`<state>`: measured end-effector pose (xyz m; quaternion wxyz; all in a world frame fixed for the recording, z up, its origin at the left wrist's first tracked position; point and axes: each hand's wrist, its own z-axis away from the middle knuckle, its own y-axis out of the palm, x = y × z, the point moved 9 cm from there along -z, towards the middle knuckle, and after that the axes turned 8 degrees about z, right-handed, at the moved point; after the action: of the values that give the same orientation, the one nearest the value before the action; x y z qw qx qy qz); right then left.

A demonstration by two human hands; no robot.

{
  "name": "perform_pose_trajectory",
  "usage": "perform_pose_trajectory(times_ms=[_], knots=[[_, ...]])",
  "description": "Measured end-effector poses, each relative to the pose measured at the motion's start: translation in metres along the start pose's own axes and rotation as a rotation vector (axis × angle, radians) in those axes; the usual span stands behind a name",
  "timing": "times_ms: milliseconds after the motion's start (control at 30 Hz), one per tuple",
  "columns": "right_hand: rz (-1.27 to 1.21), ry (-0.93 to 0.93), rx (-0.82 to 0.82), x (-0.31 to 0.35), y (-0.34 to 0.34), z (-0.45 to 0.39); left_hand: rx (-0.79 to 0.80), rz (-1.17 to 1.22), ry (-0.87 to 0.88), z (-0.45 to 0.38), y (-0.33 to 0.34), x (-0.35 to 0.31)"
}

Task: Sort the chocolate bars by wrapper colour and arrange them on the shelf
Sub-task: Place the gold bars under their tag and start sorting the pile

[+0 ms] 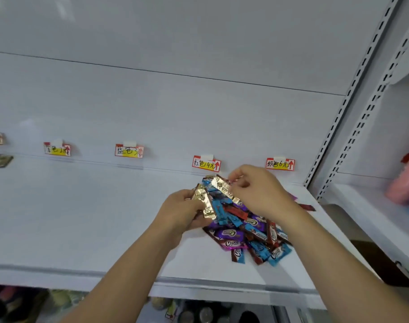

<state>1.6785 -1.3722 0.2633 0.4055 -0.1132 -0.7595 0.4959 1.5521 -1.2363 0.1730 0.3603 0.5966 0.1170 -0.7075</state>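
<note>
Our left hand [182, 209] grips one gold bar [204, 201]; our right hand [257, 190] pinches another [224, 188] above the mixed pile [250, 231], right on the shelf [82, 217]. Slick wrappers could slip back, remixing colours.

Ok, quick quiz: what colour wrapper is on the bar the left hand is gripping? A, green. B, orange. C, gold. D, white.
C: the left hand grips a gold-wrapped bar at the edge of the mixed pile, and the right hand pinches another gold one.
</note>
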Motion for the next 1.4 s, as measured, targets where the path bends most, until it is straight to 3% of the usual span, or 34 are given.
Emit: perform_pose_trajectory(times_ms=[200,400,733,933,1133,1200,1300,1400], knots=[[-0.169,-0.079,0.034,0.098,0.106,-0.013,-0.184,-0.035,0.122,0.019,-0.132,-0.036],[-0.241,-0.193,0.144,0.221,0.231,-0.037,-0.42,-0.058,0.129,0.016,-0.291,-0.061],[-0.088,-0.368,0.176,0.394,0.385,-0.112,-0.717,-0.229,0.215,-0.044,-0.507,-0.133],[-0.032,-0.494,0.219,0.461,0.444,-0.153,-0.81,-0.646,0.244,-0.088,-0.596,-0.171],[0.299,-0.697,0.231,0.472,0.452,-0.13,-0.779,-1.048,0.271,-0.072,-0.633,-0.189],[0.406,-0.77,0.276,0.476,0.459,-0.115,-0.638,-1.209,0.336,-0.063,-0.617,-0.178],[0.468,-0.727,0.351,0.483,0.477,-0.116,-0.386,-1.526,0.312,-0.065,-0.591,-0.151],[0.479,-0.684,0.382,0.496,0.492,-0.128,-0.399,-1.576,0.234,-0.079,-0.604,-0.155]])
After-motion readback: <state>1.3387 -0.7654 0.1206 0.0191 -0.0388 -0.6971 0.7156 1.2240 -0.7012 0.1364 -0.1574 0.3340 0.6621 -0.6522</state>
